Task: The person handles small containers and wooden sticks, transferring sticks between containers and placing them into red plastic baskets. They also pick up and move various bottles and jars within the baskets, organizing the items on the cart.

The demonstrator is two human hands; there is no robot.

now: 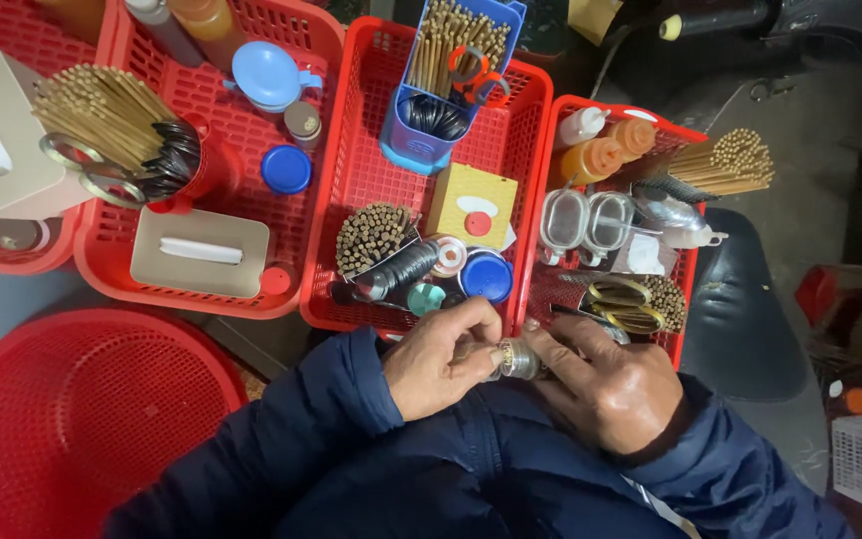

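The middle red plastic lattice basket (351, 200) serves as landmark. Left of it and lower lies a big round red mesh basket (82, 419). Just below its front rim both hands, left hand (441, 364) and right hand (606, 384), meet, clamped together on a small clear glass jar with metal cap (518, 357); whether the cap is going on or off cannot be told, nor how far along it is
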